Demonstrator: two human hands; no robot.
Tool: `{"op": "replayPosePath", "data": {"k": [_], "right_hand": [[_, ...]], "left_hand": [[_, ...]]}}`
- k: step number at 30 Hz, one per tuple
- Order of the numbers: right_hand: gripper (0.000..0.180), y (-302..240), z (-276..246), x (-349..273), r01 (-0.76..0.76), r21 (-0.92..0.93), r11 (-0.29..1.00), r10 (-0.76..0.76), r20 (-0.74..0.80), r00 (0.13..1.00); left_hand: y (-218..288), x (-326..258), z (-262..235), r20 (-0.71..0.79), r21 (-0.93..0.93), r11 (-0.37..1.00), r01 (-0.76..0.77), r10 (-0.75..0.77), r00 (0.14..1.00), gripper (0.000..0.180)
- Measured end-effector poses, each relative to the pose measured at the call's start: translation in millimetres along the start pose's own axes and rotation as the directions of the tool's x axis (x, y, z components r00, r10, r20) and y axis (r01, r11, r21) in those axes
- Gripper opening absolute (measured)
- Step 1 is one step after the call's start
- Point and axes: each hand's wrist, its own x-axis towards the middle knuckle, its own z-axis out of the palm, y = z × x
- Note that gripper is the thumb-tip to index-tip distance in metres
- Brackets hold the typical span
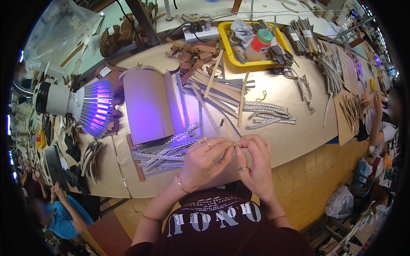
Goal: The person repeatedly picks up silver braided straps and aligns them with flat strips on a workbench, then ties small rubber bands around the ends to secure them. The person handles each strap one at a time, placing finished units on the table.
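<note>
Both of my hands meet over the near edge of the table. My left hand [206, 161], with a ring and a bracelet, is closed in a pinch. Its fingertips almost touch those of my right hand [256, 164], which is also pinched closed and wears a ring. Between the fingertips is something thin and small that I cannot make out. Just left of my left hand lies a pile of grey-and-white braided strips [164, 152] mixed with flat strips. Beyond my hands rest more braided strips [271, 114] and a heap of flat beige and grey strips [218, 91].
A lamp with a finned head [97, 107] glows purple beside a curved brown board [147, 104]. A yellow tray [252, 64] holds a bottle with a green cap [260, 45] and strips. Brown leather scraps [194, 57] lie behind. Other people work at left [68, 217] and right [380, 119].
</note>
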Motion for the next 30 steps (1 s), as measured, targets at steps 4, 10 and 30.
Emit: {"op": "replayPosePath", "data": {"k": [4, 10, 30], "right_hand": [[0.012, 1, 1, 0, 0.009, 0.001, 1.0, -0.009, -0.002, 1.0], [0.01, 3, -4, -1, -0.016, 0.128, 0.992, 0.007, 0.067, 0.998], [0.008, 1, -21, 4, 0.205, 0.113, 0.972, -0.207, 0.003, 0.978]], "left_hand": [[-1, 1, -2, 0.019, 0.008, 1.0, -0.004, 0.004, 1.0, 0.015], [-1, 2, -7, 0.045, -0.116, 0.978, 0.173, -0.169, 0.985, 0.01], [33, 3, -13, -0.049, -0.223, 0.96, 0.171, -0.187, 0.981, 0.016]]}}
